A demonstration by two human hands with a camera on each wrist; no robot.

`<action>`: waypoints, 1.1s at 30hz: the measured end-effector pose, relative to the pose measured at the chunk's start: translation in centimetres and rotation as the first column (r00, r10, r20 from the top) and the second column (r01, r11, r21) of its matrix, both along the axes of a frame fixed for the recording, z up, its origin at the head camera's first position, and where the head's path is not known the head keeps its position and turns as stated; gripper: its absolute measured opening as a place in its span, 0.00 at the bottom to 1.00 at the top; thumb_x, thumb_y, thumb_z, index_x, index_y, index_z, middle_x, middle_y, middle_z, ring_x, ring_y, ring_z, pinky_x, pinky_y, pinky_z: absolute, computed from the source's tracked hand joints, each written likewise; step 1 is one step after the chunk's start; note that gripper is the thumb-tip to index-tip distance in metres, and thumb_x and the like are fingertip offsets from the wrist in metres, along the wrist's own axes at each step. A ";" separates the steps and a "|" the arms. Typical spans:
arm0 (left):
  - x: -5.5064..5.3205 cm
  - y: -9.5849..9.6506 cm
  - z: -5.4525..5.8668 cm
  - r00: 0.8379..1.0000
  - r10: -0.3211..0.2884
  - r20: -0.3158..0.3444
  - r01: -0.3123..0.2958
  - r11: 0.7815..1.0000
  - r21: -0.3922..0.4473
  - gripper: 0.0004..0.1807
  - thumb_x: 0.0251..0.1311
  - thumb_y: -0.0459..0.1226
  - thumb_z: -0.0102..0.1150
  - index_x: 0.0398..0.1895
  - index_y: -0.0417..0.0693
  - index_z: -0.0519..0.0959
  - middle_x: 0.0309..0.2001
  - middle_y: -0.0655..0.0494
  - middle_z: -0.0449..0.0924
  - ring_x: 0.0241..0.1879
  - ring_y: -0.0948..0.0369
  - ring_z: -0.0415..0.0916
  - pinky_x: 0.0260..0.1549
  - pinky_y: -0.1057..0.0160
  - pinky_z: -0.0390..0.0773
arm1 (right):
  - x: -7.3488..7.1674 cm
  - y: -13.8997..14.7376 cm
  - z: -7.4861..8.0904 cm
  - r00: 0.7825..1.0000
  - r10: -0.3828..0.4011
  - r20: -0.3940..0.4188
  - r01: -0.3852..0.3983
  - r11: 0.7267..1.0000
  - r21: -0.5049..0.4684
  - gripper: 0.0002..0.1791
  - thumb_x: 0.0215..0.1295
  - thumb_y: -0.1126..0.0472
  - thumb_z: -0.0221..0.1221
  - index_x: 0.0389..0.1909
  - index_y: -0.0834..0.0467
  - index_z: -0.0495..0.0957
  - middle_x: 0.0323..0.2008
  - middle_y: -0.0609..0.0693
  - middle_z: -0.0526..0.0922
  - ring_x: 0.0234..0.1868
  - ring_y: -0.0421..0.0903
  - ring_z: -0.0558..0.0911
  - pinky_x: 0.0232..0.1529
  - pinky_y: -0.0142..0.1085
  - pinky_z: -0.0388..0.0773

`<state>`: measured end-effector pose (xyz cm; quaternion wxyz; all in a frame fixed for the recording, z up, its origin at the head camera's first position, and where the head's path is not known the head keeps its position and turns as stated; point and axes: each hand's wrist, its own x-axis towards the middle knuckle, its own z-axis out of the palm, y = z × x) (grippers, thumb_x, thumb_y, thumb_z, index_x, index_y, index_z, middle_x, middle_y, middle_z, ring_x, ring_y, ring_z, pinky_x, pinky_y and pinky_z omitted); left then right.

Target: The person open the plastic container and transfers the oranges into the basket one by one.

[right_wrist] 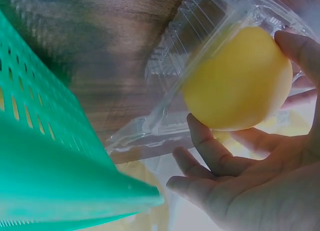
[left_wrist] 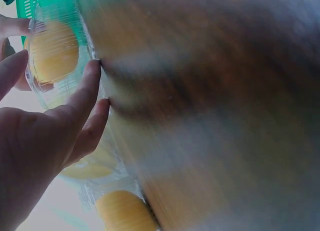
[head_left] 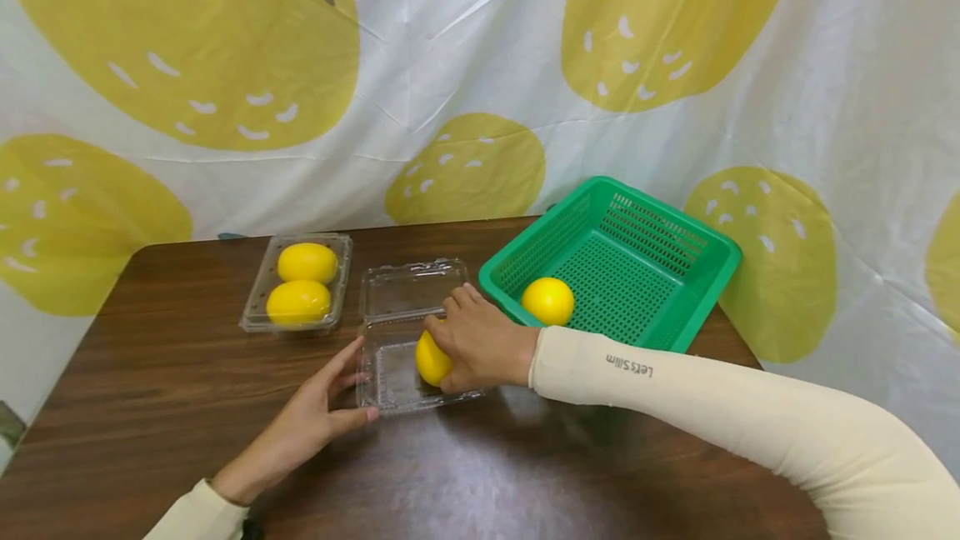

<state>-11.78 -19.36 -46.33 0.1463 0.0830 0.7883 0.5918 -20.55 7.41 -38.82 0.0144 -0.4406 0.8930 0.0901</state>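
In the head view, my right hand [head_left: 483, 336] grips a lemon [head_left: 431, 358] inside the near half of a clear plastic clamshell box [head_left: 390, 377]. Its lid [head_left: 412, 286] lies folded back. The right wrist view shows the thumb and fingertips against this lemon [right_wrist: 237, 81], which sits within the box wall. Part of the fruit is hidden by the hand. My left hand [head_left: 315, 407] rests against the box's left side, thumb at the front corner. Its fingers [left_wrist: 85, 98] look fairly straight along the plastic in the left wrist view.
A green perforated basket [head_left: 611, 190] stands at the right, with one lemon [head_left: 548, 302] in its near left corner. At the back left sits a second clear box [head_left: 258, 294] holding two lemons [head_left: 298, 302]. A fruit-print curtain [head_left: 450, 40] hangs behind the dark wooden table [head_left: 165, 373].
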 end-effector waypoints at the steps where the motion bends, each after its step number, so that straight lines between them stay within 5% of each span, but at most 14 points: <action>1: 0.0 0.0 0.0 1.000 -0.001 0.002 0.001 1.000 0.000 0.57 0.69 0.34 0.76 0.92 0.45 0.46 0.84 0.29 0.54 0.79 0.34 0.64 0.70 0.40 0.77 | 0.0 0.0 0.1 1.000 0.004 0.001 -0.004 1.000 0.000 0.40 0.62 0.35 0.74 0.65 0.58 0.81 0.48 0.56 0.84 0.56 0.57 0.77 0.78 0.55 0.68; 17: 0.0 0.0 -0.1 1.000 -0.005 0.007 0.005 1.000 0.021 0.58 0.69 0.33 0.76 0.91 0.43 0.46 0.85 0.28 0.52 0.80 0.33 0.63 0.69 0.39 0.78 | -0.3 0.4 1.3 0.999 -0.019 0.042 0.021 0.999 -0.032 0.38 0.60 0.34 0.74 0.60 0.58 0.82 0.42 0.53 0.83 0.50 0.55 0.76 0.68 0.49 0.72; 23: -0.1 -0.1 -0.2 1.000 0.000 0.009 0.000 1.000 0.019 0.58 0.69 0.35 0.76 0.91 0.45 0.47 0.86 0.30 0.51 0.80 0.33 0.62 0.70 0.42 0.78 | -0.5 0.7 1.9 1.000 0.009 -0.007 -0.009 0.995 -0.097 0.35 0.60 0.35 0.74 0.54 0.58 0.82 0.37 0.53 0.83 0.45 0.54 0.77 0.61 0.48 0.75; 33: -0.1 -0.2 -0.2 1.000 -0.004 0.017 0.003 1.000 0.029 0.58 0.69 0.35 0.76 0.92 0.45 0.47 0.86 0.30 0.50 0.80 0.33 0.62 0.70 0.41 0.78 | -0.9 1.0 3.0 0.999 -0.025 0.046 0.033 0.983 -0.180 0.34 0.60 0.37 0.75 0.56 0.57 0.82 0.39 0.54 0.84 0.47 0.55 0.78 0.59 0.46 0.75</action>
